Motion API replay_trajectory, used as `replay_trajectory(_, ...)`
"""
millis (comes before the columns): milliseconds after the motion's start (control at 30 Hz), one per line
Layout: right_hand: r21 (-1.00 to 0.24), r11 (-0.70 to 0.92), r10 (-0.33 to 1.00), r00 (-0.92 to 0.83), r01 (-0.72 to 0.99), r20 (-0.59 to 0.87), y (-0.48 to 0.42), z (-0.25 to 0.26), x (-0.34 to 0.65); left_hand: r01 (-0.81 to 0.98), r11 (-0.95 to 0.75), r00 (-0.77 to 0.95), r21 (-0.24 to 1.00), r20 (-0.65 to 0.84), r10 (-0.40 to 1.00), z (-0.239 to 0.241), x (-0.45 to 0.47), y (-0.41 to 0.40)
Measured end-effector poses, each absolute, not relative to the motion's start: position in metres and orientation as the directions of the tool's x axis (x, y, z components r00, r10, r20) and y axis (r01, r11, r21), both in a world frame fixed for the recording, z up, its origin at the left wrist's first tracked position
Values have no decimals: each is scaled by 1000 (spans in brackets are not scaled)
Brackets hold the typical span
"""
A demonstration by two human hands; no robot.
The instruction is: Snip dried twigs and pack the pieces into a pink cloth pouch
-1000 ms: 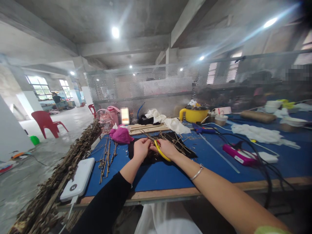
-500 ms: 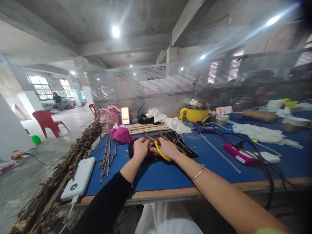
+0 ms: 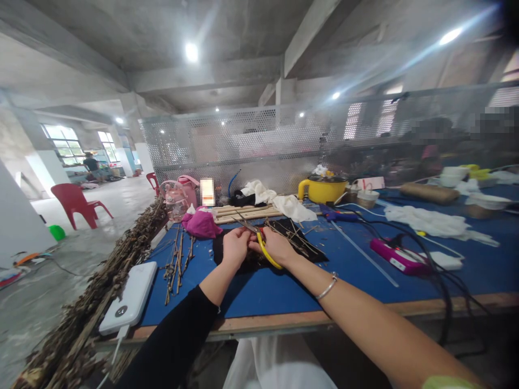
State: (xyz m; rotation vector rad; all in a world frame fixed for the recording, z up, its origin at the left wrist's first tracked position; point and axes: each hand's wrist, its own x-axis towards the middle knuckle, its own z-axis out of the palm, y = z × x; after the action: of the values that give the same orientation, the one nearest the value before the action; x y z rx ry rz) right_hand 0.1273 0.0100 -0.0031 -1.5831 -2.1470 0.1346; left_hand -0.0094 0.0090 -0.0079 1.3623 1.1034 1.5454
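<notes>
1. A thin twig [image 3: 246, 222] sits over the black cloth [image 3: 316, 253] on the blue table [image 3: 275, 292].
2. The left hand [image 3: 234, 246] pinches the twig with closed fingers.
3. The right hand [image 3: 278, 246] grips yellow cutters [image 3: 265, 253] at the twig.
4. More twigs [image 3: 178, 259] lie to the left, near a white box [image 3: 130, 297].
</notes>
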Motion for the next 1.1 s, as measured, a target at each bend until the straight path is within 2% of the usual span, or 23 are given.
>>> replay_trajectory(333, -319, 280, 934, -180, 905, 308, 8, 1, 125, -15, -288, -119, 958, 284, 951, -10, -10, 13)
replay_trajectory(600, -283, 255, 941, -170, 925, 292, 7, 3, 124, 330, -330, -93, 885, 378, 921, -16, -15, 15)
replay_trajectory(800, -271, 261, 938, -178, 926, 296, 8, 5, 125, 439, -349, -63, 828, 416, 907, -9, -14, 9)
replay_trajectory(900, -279, 246, 948, -170, 928, 269, 10, 4, 126, 426, -347, -61, 836, 409, 910, -11, -15, 11)
replay_trajectory(1100, -293, 274, 943, -197, 916, 267, 12, 0, 127, 269, -319, -87, 909, 353, 932, -19, -15, 19)
